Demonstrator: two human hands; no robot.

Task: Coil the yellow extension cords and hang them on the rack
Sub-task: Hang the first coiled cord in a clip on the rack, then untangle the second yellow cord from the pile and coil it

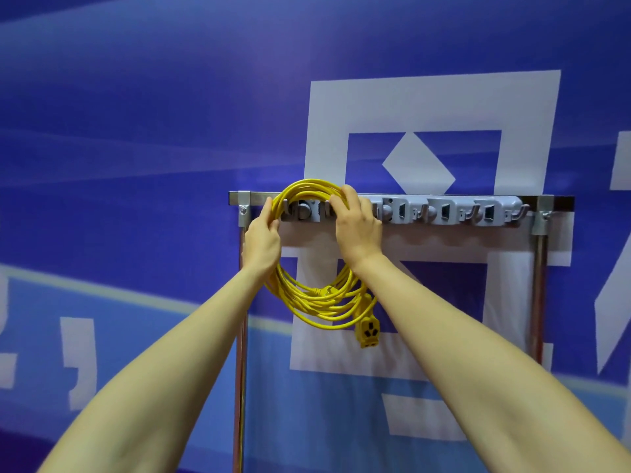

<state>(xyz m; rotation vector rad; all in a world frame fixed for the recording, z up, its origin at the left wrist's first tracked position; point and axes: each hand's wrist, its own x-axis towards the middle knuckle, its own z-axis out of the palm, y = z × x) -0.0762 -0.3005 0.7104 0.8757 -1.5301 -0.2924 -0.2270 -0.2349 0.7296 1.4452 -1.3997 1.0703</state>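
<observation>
A coiled yellow extension cord (317,302) hangs in front of the left end of the grey hook rack (444,211). Its top arc rises just above the rack's metal bar. My left hand (261,240) grips the coil's left side, fingers curled round the strands. On the upper right of the coil my right hand (356,223) holds the strands, fingers bent over them against the rack. The cord's yellow socket end (368,331) dangles below the coil at the lower right. Whether the coil rests on a hook is hidden by the hands.
The rack sits on a metal frame with a left post (240,370) and a right post (537,295), in front of a blue and white banner wall (136,131). Several grey hooks and clamps (485,213) to the right of my hands hold nothing.
</observation>
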